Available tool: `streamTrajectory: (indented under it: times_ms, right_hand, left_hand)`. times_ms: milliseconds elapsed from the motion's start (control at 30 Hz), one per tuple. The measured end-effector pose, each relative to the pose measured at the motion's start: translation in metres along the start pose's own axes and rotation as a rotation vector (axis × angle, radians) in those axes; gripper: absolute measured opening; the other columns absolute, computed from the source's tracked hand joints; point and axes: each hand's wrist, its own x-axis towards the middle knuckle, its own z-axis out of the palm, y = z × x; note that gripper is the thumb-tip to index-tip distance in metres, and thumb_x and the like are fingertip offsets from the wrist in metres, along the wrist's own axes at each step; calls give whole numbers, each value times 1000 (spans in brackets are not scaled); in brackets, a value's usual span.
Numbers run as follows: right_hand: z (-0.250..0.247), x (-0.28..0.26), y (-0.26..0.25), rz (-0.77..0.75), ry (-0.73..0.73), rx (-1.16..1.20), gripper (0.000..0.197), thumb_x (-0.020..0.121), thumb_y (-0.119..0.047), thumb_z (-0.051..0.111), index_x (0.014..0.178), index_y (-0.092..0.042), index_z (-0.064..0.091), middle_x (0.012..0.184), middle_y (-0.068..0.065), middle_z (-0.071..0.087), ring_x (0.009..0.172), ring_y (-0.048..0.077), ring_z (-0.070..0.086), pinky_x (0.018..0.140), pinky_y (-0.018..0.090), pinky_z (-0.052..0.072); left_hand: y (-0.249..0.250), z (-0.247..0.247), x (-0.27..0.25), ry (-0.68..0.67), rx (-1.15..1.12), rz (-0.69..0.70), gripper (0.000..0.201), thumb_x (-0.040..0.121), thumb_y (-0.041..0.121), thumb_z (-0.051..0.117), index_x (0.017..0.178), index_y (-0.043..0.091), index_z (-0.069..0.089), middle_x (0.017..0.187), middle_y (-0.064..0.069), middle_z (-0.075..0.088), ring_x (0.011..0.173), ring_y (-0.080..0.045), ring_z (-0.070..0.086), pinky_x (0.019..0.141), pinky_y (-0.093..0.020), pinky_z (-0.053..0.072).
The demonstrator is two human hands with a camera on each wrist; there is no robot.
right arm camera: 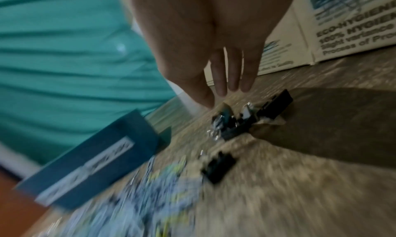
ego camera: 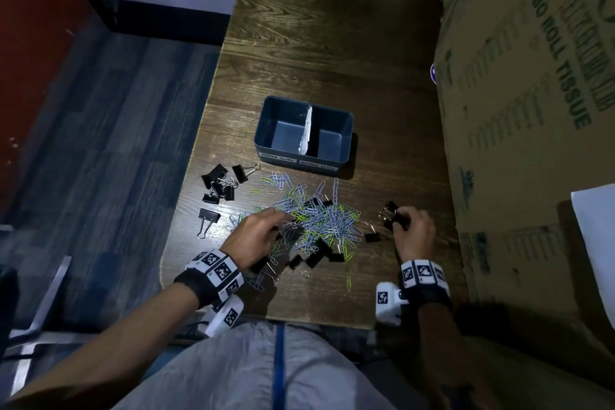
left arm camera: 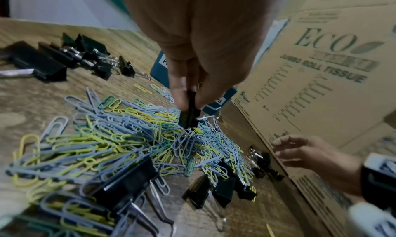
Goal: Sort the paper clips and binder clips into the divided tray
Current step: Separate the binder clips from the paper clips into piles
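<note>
Left hand: the left hand (ego camera: 254,238) is down in the pile, thumb and fingers (left arm camera: 179,91) pinching one black binder clip (left arm camera: 189,113) that stands upright among the paper clips.
Right hand: the right hand (ego camera: 414,231) is over a small cluster of binder clips (ego camera: 394,215) at the right side of the table; in the wrist view its fingers (right arm camera: 220,81) hang straight and loose just above the clips, holding nothing there, though the head view is too dark to settle it.
Paper clips: a big tangled heap of paper clips (ego camera: 319,220), grey-blue, yellow and green, lies between the two hands, with black binder clips mixed in.
Sorted group: a bunch of binder clips (ego camera: 221,185) sits apart at the left edge of the table.
Tray: the divided tray (ego camera: 266,140) stands just beyond the heap, white divider (ego camera: 306,130) down the middle, both halves showing bare floor.
Table: dark wood table (ego camera: 316,43), cardboard box (ego camera: 532,110) along its right side.
</note>
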Motion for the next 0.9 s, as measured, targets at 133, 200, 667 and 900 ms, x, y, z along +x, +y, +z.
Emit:
streamTrajectory:
  times_ms: [133,200,667,900]
  right_hand:
    - [23,-29,1,-194,-53,-78,31,80,1,71,108,-14,67,112,7,60,105,27,57,84,44,54]
    - [37,-41,4,-228,-175,-167,40,81,-2,72,118,-17,65,118,4,58,108,25,57,87,43,56]
    - [43,-64,2,-141,-185,-281,49,72,-2,79,118,-16,67,123,11,61,111,33,54,84,44,52]
    - [48,-60,10,-88,-271,-81,35,79,-15,79,111,-24,67,113,5,61,88,24,65,78,41,57]
  left_hand:
    - [-6,3,3,22,-100,-170,60,79,-11,63,124,27,59,110,6,62,93,-10,61,79,-30,58]
    - [-8,3,4,-14,-175,-251,61,82,-9,61,128,31,56,121,7,55,86,-8,59,69,-24,57]
    - [-18,3,-10,-99,329,-305,34,90,38,60,122,30,52,124,2,46,100,-18,57,66,-28,46]
    - [-18,23,-26,-200,464,-282,51,77,37,75,117,17,50,117,-8,46,103,-27,51,65,-39,54]
